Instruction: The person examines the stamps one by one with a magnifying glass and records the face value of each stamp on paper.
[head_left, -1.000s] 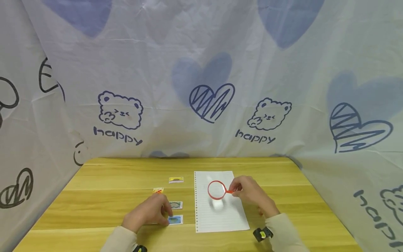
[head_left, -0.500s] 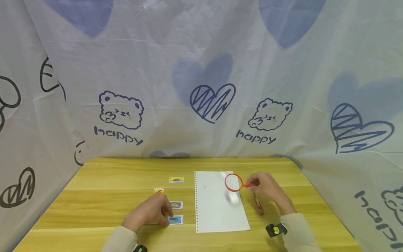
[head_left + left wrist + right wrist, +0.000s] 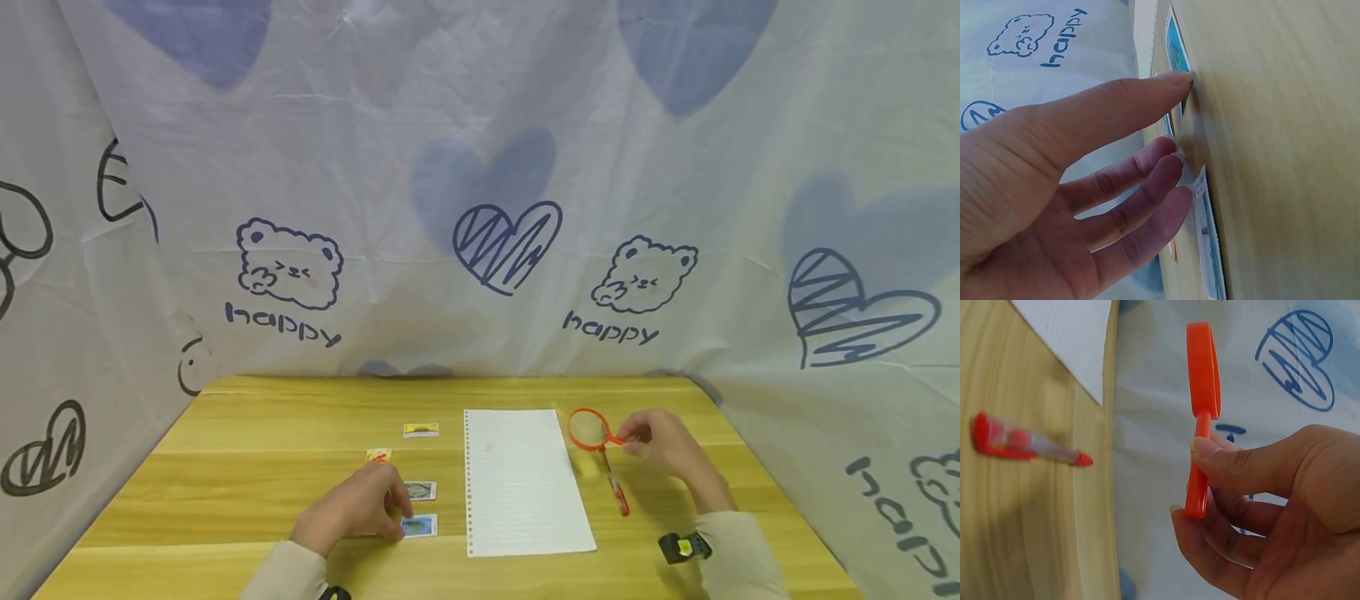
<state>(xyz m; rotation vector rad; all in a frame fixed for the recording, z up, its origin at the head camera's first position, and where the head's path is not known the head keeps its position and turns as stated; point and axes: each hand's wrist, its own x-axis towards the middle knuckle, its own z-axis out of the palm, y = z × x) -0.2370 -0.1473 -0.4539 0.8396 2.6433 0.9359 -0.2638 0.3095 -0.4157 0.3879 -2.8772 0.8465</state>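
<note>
Just right of the lined white paper sheet [image 3: 525, 483], the right hand [image 3: 663, 443] is pinching a round orange-red plastic magnifying glass [image 3: 1204, 417] by its handle, the long axis running crosswise, lens pointing toward the sheet. Left of the sheet, the left hand [image 3: 362, 504] is resting, grip released, fingertips at a small rectangular blue card [image 3: 422, 526].

Your head view looks forward and down over the bench [image 3: 247, 425]. Both wrist views, tipped sideways, look closely at your fingers [image 3: 1135, 209]. Head and right wrist share the pen [image 3: 1044, 447].
</note>
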